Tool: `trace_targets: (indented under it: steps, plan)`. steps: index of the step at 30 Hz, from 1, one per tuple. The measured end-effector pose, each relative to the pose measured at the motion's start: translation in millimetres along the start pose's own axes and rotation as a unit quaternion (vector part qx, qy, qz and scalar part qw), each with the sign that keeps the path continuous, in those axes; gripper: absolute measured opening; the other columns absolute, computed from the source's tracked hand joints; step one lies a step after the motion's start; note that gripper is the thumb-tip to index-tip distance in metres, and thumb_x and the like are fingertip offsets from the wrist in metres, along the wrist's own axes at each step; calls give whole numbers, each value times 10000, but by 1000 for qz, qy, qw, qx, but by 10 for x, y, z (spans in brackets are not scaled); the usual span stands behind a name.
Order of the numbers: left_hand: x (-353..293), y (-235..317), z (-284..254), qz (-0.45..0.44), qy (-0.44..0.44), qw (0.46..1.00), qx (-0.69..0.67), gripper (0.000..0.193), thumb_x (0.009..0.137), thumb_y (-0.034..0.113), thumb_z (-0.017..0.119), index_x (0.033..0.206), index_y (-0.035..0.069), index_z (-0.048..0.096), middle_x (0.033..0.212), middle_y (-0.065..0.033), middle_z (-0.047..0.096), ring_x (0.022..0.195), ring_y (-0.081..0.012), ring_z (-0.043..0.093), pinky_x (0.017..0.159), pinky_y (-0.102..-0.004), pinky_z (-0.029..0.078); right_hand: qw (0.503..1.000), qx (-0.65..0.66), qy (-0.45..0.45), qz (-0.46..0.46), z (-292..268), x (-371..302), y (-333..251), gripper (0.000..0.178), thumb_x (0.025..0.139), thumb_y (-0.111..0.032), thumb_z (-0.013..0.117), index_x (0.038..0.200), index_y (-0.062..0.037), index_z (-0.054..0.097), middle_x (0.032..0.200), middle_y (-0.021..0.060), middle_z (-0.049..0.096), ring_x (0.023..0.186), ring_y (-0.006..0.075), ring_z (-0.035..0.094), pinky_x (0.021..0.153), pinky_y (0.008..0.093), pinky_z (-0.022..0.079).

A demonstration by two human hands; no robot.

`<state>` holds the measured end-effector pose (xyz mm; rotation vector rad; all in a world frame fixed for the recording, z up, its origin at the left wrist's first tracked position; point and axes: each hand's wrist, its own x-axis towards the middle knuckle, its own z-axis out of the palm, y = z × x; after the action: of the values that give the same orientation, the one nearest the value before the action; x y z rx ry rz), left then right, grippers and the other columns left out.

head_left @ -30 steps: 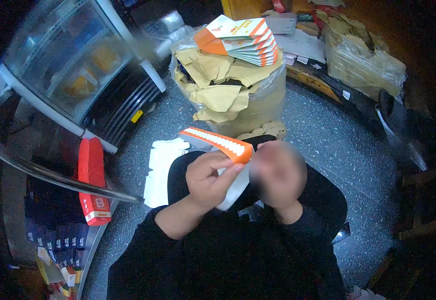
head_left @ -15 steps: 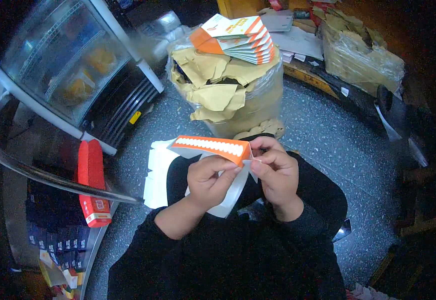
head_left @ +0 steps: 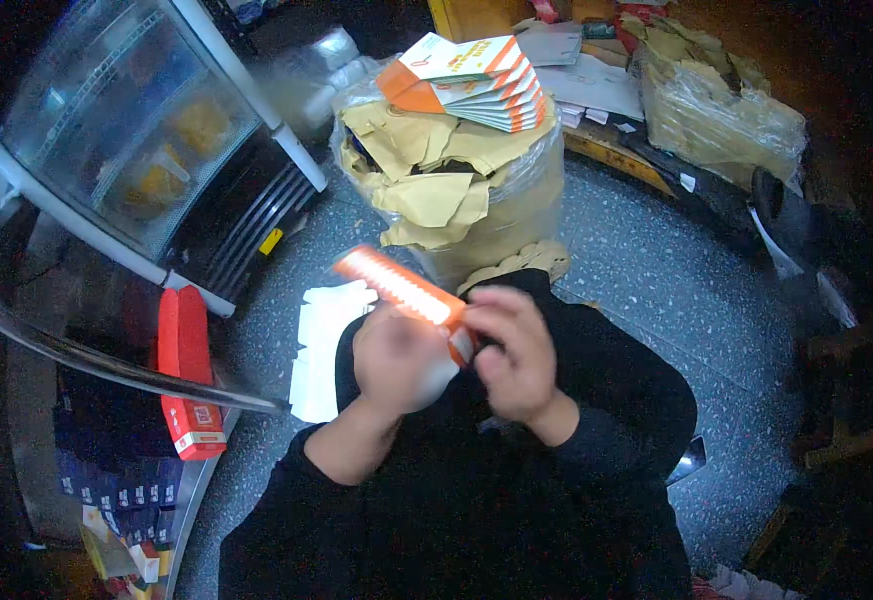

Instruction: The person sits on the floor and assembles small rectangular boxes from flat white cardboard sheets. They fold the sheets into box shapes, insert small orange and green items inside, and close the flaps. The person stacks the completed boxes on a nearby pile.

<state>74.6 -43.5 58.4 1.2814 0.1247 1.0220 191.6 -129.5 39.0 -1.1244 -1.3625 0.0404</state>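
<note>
My left hand (head_left: 387, 365) is closed around a folded paper box (head_left: 404, 287), orange with a white scalloped band along its side. The box slants from upper left to lower right above my lap. My right hand (head_left: 522, 355) is at the box's lower right end, fingers curved and thumb apart from them. Motion blurs both hands, so whether the right fingertips grip the end cannot be made out. Flat white card blanks (head_left: 322, 345) lie beside my left knee, left of the hand.
Ahead stands a plastic-wrapped sack (head_left: 512, 215) topped with torn brown paper and a stack of orange-and-white boxes (head_left: 467, 75). A glass-fronted cabinet (head_left: 147, 130) is at far left, with a red carton (head_left: 185, 340) below it. Another wrapped bundle (head_left: 727, 120) sits at far right.
The box has tilted, its right end dropping lower and its left end rising. My right hand has shifted left and down, loosening its pinch; my left hand has moved slightly left.
</note>
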Motion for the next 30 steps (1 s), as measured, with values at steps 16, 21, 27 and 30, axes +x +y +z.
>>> trace_targets:
  steps: [16,21,27,30]
  plan:
    - [174,217,-222,-307,-332,891,31,252,790,145,598,967,-24,536,845,-52,609,725,-92,567,643,-222,446,917,195,-125,325,-653,269,135,161,682,-141,686,781,-40,610,663,-31,551,629,50,481,541,202,376]
    - [218,101,-51,-265,-73,951,141,204,870,160,487,949,-13,561,815,-36,599,727,-59,530,649,-212,434,971,27,-56,232,-448,266,82,178,651,-94,686,806,-25,632,664,-5,552,573,49,455,510,202,354]
    - [125,106,-35,-234,-119,928,264,235,873,149,475,1002,-33,549,858,-55,602,809,-93,538,717,-243,438,951,2,-120,285,-400,243,103,154,656,-104,650,777,-18,610,670,18,519,615,76,468,537,234,364]
    - [141,81,-44,-252,-74,958,113,214,852,120,507,996,-31,555,870,-62,608,799,-94,550,720,-241,442,968,-20,-37,246,-373,239,18,118,633,-67,631,737,-27,591,656,32,496,615,112,475,542,247,372]
